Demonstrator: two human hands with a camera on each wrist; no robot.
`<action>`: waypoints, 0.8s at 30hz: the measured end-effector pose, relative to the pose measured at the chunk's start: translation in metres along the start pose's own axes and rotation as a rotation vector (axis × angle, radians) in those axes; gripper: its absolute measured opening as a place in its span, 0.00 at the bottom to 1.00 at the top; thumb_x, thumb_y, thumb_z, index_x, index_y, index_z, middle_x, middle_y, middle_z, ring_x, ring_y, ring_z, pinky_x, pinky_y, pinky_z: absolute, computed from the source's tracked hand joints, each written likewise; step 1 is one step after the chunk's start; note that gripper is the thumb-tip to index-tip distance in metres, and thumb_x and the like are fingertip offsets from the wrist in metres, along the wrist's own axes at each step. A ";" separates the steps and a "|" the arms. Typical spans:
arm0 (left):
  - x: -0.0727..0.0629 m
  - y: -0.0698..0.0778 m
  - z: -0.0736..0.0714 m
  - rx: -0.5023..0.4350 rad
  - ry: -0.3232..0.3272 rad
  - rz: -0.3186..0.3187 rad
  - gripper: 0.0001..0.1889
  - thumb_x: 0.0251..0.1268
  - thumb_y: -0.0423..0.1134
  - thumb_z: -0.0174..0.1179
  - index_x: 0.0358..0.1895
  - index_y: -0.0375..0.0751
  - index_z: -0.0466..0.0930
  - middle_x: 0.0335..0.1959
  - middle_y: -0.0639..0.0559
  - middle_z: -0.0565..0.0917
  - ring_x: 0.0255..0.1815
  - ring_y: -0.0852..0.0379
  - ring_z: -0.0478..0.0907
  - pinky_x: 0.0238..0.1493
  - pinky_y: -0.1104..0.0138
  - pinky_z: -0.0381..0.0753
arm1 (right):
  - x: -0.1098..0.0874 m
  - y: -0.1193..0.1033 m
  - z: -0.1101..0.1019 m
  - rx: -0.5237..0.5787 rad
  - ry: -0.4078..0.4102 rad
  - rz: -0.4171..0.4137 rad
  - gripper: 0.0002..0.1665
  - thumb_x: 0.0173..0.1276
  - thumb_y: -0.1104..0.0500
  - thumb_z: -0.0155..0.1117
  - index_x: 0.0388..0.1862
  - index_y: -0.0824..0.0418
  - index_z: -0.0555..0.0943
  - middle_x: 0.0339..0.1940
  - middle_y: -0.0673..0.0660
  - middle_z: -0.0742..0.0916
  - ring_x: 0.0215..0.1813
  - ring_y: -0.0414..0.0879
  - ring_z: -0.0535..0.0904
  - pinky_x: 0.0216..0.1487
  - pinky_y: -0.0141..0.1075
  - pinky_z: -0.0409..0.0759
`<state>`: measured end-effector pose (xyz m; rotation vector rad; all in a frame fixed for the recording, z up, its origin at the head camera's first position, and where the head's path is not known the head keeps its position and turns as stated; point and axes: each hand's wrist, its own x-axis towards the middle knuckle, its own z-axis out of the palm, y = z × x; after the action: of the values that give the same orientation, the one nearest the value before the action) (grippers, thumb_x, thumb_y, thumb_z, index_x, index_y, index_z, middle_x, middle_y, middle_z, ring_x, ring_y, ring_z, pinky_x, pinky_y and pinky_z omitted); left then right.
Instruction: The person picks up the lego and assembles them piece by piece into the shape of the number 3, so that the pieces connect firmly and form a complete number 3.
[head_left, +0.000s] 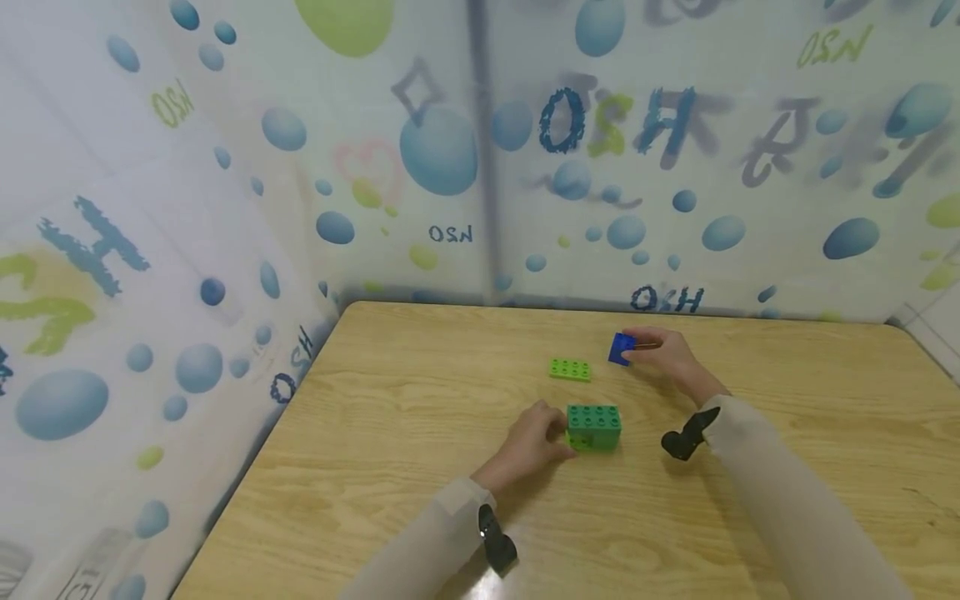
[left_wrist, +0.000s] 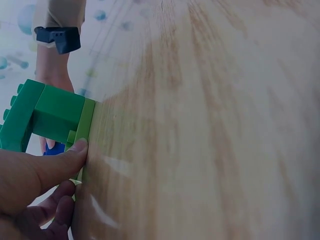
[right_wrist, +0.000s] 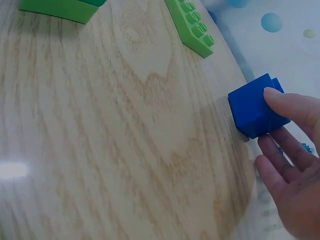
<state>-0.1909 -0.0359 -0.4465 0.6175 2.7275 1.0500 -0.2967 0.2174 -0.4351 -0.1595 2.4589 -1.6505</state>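
A small stack of toy bricks (head_left: 594, 417) stands on the table. A dark green brick with studs tops it, another dark green block sits beneath, and a flat lime brick (left_wrist: 86, 120) forms the base. My left hand (head_left: 531, 440) pinches the left end of that lime base between thumb and fingers. Farther back and to the right, my right hand (head_left: 666, 357) holds a blue brick (right_wrist: 257, 107), with the thumb on one face and fingers on the opposite side. In the right wrist view the brick is close to the tabletop; whether it touches is unclear.
A separate flat lime brick (head_left: 570, 370) lies studs up on the wooden table (head_left: 360, 417), left of the blue one and behind the stack. Patterned curtain-like walls (head_left: 450, 250) border the table's back and left. Both wrists carry black devices.
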 end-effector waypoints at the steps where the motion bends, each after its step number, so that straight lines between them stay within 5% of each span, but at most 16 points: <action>1: 0.000 0.001 0.000 -0.001 0.000 0.000 0.18 0.46 0.39 0.70 0.42 0.38 0.81 0.31 0.57 0.71 0.32 0.63 0.64 0.36 0.73 0.65 | -0.001 0.000 -0.001 0.001 -0.003 -0.008 0.33 0.61 0.59 0.64 0.63 0.68 0.67 0.59 0.71 0.72 0.58 0.62 0.68 0.57 0.51 0.66; 24: -0.003 0.001 0.000 -0.002 0.018 0.005 0.17 0.46 0.39 0.70 0.41 0.36 0.80 0.32 0.55 0.72 0.33 0.62 0.65 0.36 0.72 0.66 | -0.036 -0.026 -0.001 -0.028 -0.080 -0.117 0.32 0.60 0.53 0.66 0.61 0.65 0.71 0.56 0.67 0.76 0.53 0.58 0.73 0.50 0.49 0.73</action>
<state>-0.1883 -0.0362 -0.4454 0.6177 2.7417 1.0642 -0.2623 0.2147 -0.4074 -0.3724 2.4566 -1.6205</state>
